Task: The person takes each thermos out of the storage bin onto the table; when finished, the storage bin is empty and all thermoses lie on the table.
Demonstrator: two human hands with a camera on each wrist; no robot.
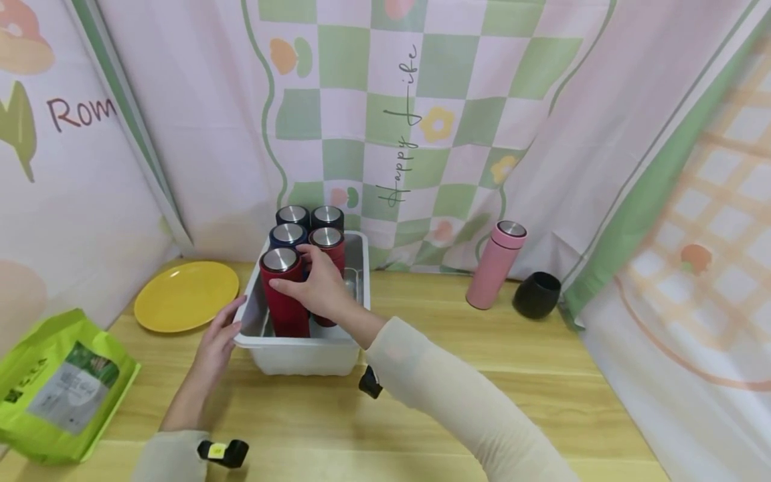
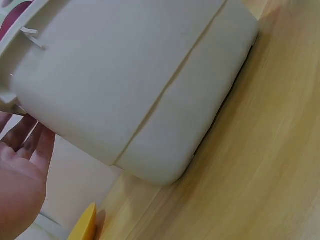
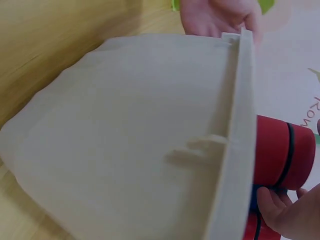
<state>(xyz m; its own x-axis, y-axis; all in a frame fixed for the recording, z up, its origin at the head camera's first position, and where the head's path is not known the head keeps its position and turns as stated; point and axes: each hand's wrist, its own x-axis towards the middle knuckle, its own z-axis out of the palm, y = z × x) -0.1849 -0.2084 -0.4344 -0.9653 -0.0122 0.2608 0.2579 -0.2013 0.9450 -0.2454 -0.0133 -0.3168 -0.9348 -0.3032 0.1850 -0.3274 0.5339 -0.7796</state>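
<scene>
Head view. White bin (image 1: pixel 304 360), one, on the wood-grain table (image 1: pixel 440 375). Flasks within the bin, five: red, two; blue, one; black, two. All five stood upright, long axes near vertical, steel-topped lids facing up. Front red flask (image 1: pixel 288 304): at the bin's near left corner, lid well above the bin's rim; whether its base met the bin floor could not be told. Second red flask (image 1: pixel 336 249): right half of the bin, farther from its near wall. Blue flask (image 1: pixel 286 234): left half of the bin, behind the front red one. Black flasks (image 1: pixel 328 215): side by side at the bin's far end. Right hand (image 1: pixel 325 284): over the bin, thumb and fingers closed about the upper part of the front red flask. Left hand (image 1: pixel 218 331): at the bin's left side, fingers extended and touching the rim. Left of the bin: yellow plate (image 1: pixel 187 294), one; lime-green bag (image 1: pixel 66 388), one, nearer the person. Right of the bin: pink flask (image 1: pixel 495 271), one, upright, lid up; black cup (image 1: pixel 537 295), one, just beyond it.

Left wrist view. Bin wall, filling much of the frame; left hand beneath the rim, fingers fairly straight against it. Plate edge, one, beyond the bin.

Right wrist view, turned sideways. Red flasks, two, and a blue portion showed past the bin's rim, the upper red lid pointing right. Right hand beside them; left hand at the bin's opposite corner.
</scene>
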